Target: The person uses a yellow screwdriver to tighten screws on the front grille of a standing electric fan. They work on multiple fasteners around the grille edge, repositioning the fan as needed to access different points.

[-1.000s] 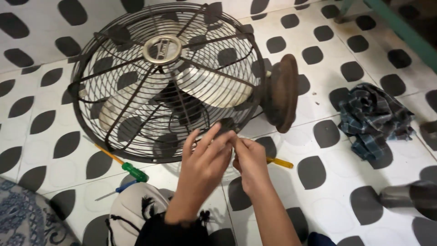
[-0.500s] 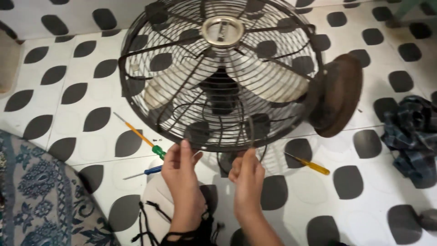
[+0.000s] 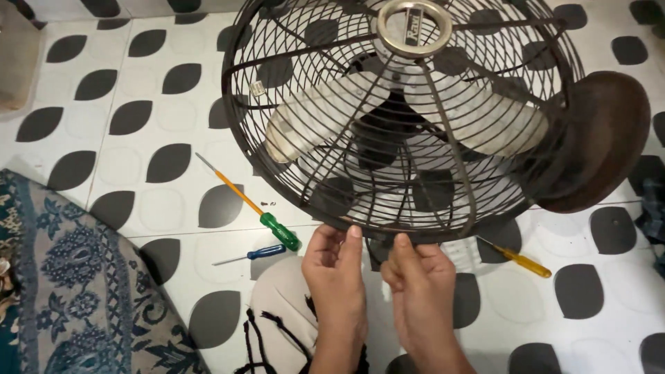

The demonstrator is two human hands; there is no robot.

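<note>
Now, left to right across the floor:
Rug: a blue patterned rug (image 3: 76,291) fills the bottom-left corner of the floor, well apart from both hands.
Floor: white tiles with dark leaf shapes (image 3: 138,111) carry everything.
Green screwdriver: the one with the orange shaft and green handle (image 3: 260,211) lies slanted on the tiles, handle end near the left hand.
Blue screwdriver: a small one (image 3: 253,254) lies just below the green handle, tip pointing left.
Left hand: the left hand (image 3: 337,266) comes up from the bottom edge, fingertips touching the lower rim of the cage; its grip looks narrow, pinched at the rim, though what sits between the fingers is too small to tell.
Fan: the fan (image 3: 402,118) lies on the floor in the upper middle, dark wire cage facing up, pale blades (image 3: 478,114) inside, round metal badge at the centre.
Right hand: the right hand (image 3: 419,277) sits just beside the left, thumb up on the same lower rim, grip narrow and closed on the wire there.
Yellow screwdriver: it (image 3: 516,257) lies right of the hands, partly under the cage edge.
Base: the round rusty-brown base (image 3: 596,142) stands tilted at the fan's right side.
</note>
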